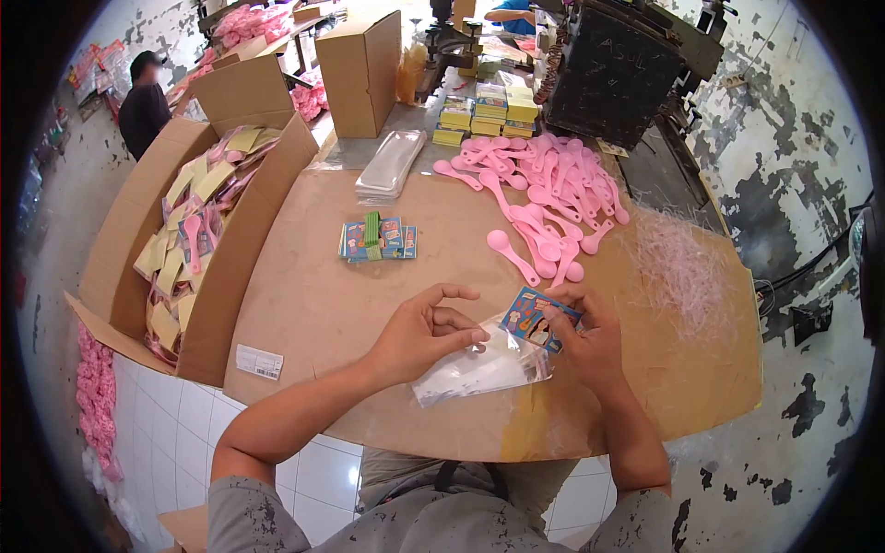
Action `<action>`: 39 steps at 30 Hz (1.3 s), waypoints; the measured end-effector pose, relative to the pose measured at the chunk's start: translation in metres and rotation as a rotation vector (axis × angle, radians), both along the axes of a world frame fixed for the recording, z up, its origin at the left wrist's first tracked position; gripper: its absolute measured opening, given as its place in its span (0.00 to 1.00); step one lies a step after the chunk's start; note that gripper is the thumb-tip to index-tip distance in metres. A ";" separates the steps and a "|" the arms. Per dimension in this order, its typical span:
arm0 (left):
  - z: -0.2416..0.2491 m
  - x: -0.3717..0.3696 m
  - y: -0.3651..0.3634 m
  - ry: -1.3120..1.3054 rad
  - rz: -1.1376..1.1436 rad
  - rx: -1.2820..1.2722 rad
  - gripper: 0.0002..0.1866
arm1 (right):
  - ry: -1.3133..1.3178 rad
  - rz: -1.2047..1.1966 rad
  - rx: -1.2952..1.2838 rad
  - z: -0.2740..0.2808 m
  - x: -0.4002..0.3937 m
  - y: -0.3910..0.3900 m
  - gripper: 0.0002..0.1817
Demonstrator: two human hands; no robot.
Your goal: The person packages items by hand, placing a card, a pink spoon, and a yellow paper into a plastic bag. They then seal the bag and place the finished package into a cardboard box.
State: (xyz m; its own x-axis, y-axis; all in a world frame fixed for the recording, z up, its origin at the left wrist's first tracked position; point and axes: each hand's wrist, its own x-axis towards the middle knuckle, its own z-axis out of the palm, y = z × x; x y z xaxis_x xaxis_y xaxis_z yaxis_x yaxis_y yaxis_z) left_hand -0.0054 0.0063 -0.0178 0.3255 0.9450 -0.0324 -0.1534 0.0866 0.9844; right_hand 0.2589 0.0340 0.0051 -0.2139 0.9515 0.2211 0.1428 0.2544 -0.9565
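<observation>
Hands are doing the fiddly bit here, right at the near edge of the brown cardboard-covered desk (350, 304). Left hand (426, 334) has its grip pinched on the mouth of a clear crinkly plastic sleeve bag (479, 367), thumb and fingertips closed on the top edge, which looks like it's there to keep the opening spread. Right hand (581, 336) has its grip closed on a small colourful printed card with a cartoon on a blue background (532, 318), held flat by its right end so the free end points at the bag mouth. So the card sits just left of the right-hand fingers, touching or slightly overlapping the bag's opening; hard to tell through the glare whether any of it is inside.

Supplies are laid out in reach: a short stack of matching printed cards (378, 240) just ahead, a heap of pink plastic spoons (544, 198) to the right of it, a pile of clear empty bags (390, 164) further back. Big open cardboard box of finished yellow-and-pink packs (198, 226) sits on the left.
</observation>
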 end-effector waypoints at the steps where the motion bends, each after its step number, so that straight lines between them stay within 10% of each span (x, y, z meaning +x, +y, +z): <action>1: -0.001 0.001 0.000 0.005 0.006 -0.004 0.25 | -0.048 0.015 0.040 0.000 0.000 0.000 0.11; 9: 0.001 0.005 -0.010 0.130 -0.121 0.085 0.25 | -0.340 0.252 0.333 0.008 -0.012 -0.002 0.12; 24: 0.000 0.004 -0.012 0.210 -0.095 0.146 0.26 | -0.373 0.210 0.224 0.018 -0.025 -0.012 0.15; 27: 0.000 0.004 -0.012 0.093 -0.027 0.114 0.26 | -0.011 0.198 -0.161 0.008 -0.005 0.004 0.15; 39: 0.007 -0.002 -0.012 0.099 -0.046 0.071 0.25 | -0.208 0.248 0.021 -0.002 -0.020 -0.003 0.12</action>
